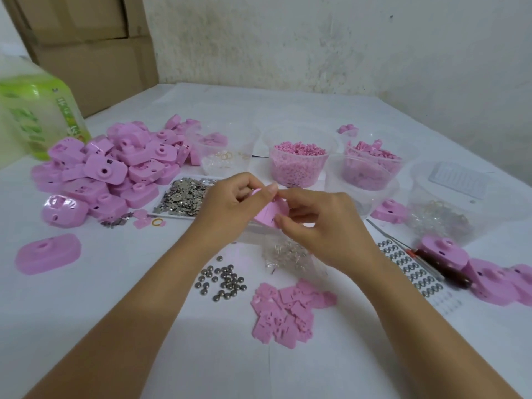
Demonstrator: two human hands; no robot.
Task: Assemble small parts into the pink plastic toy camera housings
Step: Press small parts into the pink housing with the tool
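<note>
Left grip (230, 198) and right grip (316, 226) pinch one pink housing (269, 213) between them above the desk's (115, 312) middle, largely covering it. At the far left corner a green bottle (43, 116), cut off by the frame, carries writing too blurred to read.

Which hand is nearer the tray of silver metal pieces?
Left. The left hand sits just right of the tray; the right hand is farther right, past the pink housing both hold.
</note>
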